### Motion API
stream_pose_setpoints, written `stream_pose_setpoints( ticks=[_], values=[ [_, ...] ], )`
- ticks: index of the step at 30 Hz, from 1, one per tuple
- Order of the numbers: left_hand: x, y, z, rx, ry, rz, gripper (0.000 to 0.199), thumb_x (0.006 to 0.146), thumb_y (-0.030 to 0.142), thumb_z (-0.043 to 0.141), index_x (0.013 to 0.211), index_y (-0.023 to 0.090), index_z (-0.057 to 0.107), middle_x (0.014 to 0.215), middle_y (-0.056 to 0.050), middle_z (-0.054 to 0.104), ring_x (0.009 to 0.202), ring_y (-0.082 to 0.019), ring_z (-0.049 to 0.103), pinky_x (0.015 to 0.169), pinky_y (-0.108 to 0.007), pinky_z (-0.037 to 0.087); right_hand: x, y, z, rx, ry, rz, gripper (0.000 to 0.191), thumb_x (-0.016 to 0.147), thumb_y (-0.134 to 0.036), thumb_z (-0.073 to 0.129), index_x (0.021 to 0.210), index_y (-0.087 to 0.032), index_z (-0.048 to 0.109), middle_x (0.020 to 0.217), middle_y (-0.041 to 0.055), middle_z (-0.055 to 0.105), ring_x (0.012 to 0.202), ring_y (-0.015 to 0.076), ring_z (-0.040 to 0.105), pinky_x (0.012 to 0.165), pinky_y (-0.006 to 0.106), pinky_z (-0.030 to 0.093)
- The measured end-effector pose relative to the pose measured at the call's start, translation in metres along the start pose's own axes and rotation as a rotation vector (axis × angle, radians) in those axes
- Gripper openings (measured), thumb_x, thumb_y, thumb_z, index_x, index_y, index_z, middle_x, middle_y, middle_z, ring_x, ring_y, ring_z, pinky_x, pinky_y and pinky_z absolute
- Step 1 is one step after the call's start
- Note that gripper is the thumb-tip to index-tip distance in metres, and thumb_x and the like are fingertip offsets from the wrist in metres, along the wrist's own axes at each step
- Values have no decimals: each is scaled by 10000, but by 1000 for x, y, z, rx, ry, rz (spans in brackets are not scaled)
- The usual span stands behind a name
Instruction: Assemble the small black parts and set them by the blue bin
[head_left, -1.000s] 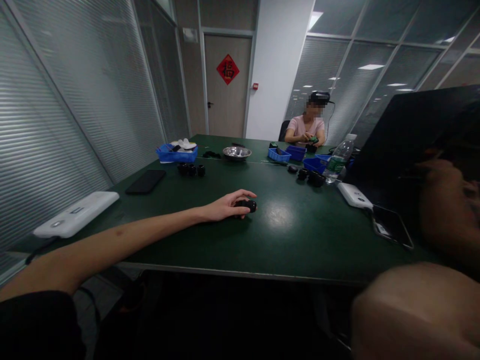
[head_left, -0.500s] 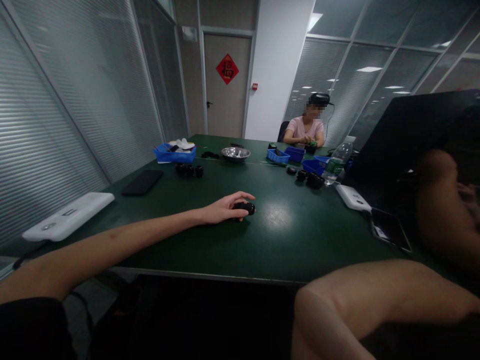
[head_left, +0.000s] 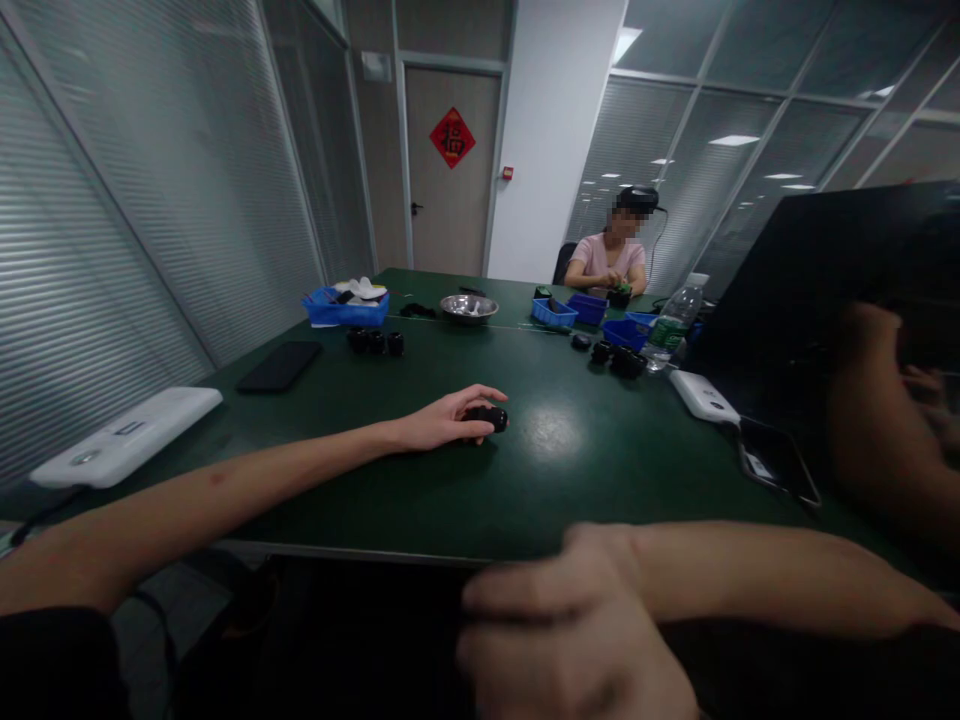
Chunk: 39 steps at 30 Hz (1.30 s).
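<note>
My left hand (head_left: 442,420) rests on the green table (head_left: 420,500) near the middle of the view. Its thumb and fingers close round a small black cylindrical piece (head_left: 495,419) with a shiny end, lying on its side; the exact kind is not clear. Low in front of the table's near edge is my right hand (head_left: 577,630), large and smeared by motion. Its fingers point left and look bent, but I cannot make out whether they hold anything.
Similar black pieces stand at the left (head_left: 376,342) and right (head_left: 626,360). Further back are a blue basket (head_left: 346,310), a metal bowl (head_left: 469,312) and blue trays (head_left: 587,309). A bottle (head_left: 671,330), phones and white power banks flank the sides. A person (head_left: 607,265) sits opposite.
My right hand has come into view from below and swings up toward the table's near edge. My left hand and the black piece have stayed in place.
</note>
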<state>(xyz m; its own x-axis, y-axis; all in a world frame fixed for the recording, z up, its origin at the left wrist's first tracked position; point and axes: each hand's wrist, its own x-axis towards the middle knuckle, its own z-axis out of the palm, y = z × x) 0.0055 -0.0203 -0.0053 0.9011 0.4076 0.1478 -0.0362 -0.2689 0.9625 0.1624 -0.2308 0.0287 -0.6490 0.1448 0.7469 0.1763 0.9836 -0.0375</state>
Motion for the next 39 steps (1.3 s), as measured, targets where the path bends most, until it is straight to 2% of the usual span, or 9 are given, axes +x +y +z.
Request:
stream_pose_setpoints(
  ticks=[2, 4, 7, 10, 15, 26, 31, 34, 39],
  values=[
    [1, -1, 0, -13, 11, 20, 533, 936, 336, 685, 1394, 198, 451, 1206, -84, 601, 826, -126, 590, 731, -281, 458, -4, 37, -12, -121, 34, 63, 274, 910, -212, 629, 1152, -334, 669, 1048, 11, 688, 962, 214, 674, 766, 407, 625],
    [1, 0, 1, -19, 29, 17, 530, 937, 351, 683, 1388, 191, 453, 1170, -75, 600, 818, -128, 590, 702, -275, 450, -14, 73, -21, -295, 115, 319, 296, 926, -171, 608, 1214, -237, 623, 1065, 70, 651, 959, 224, 635, 794, 409, 584],
    [2, 2, 0, -37, 60, -17, 547, 935, 368, 683, 1396, 190, 447, 1112, -56, 589, 822, -134, 595, 693, -277, 450, -33, 113, -25, -300, 111, 658, 391, 930, -270, 674, 1294, -191, 553, 1098, 95, 615, 902, 213, 595, 757, 373, 550],
    [2, 3, 0, -66, 82, -27, 548, 933, 366, 687, 1393, 189, 447, 1083, -42, 575, 825, -133, 597, 703, -279, 458, -48, 133, -20, -184, 10, 785, 335, 952, -349, 684, 1235, -196, 589, 1057, 73, 617, 861, 187, 598, 701, 316, 526],
    [2, -2, -2, -90, 61, -26, 530, 951, 356, 668, 1402, 191, 443, 1105, -47, 575, 847, -138, 607, 718, -287, 471, -54, 141, -16, -103, -42, 767, 223, 980, -380, 662, 1113, -202, 640, 981, 49, 647, 847, 179, 622, 728, 313, 524],
    [2, -6, -3, -102, 46, -16, 529, 957, 381, 660, 1401, 194, 440, 1111, -60, 586, 815, -131, 593, 699, -291, 464, -53, 146, -18, -81, -74, 600, 317, 973, -199, 642, 1281, -259, 606, 1169, 85, 620, 1027, 221, 626, 887, 383, 556],
    [2, -4, -4, -105, 44, -9, 514, 959, 367, 659, 1394, 190, 450, 1152, -69, 582, 821, -126, 589, 699, -286, 460, -51, 143, -19, -74, -94, 671, 367, 954, -282, 688, 1306, -247, 590, 1146, 76, 630, 978, 209, 631, 839, 359, 557],
    [2, -4, -3, -106, 43, -8, 513, 961, 373, 657, 1394, 187, 454, 1136, -65, 582, 830, -130, 591, 708, -287, 464, -51, 142, -19, -79, -83, 718, 319, 989, -354, 644, 1283, -233, 610, 1090, 72, 651, 943, 205, 638, 802, 345, 552],
    [2, -3, -3, -111, 47, -30, 528, 958, 393, 660, 1393, 183, 446, 1101, -57, 582, 804, -125, 590, 698, -286, 458, -51, 142, -18, -62, -86, 659, 300, 987, -316, 643, 1277, -242, 617, 1164, 91, 634, 1010, 225, 637, 860, 384, 568]
  ],
)
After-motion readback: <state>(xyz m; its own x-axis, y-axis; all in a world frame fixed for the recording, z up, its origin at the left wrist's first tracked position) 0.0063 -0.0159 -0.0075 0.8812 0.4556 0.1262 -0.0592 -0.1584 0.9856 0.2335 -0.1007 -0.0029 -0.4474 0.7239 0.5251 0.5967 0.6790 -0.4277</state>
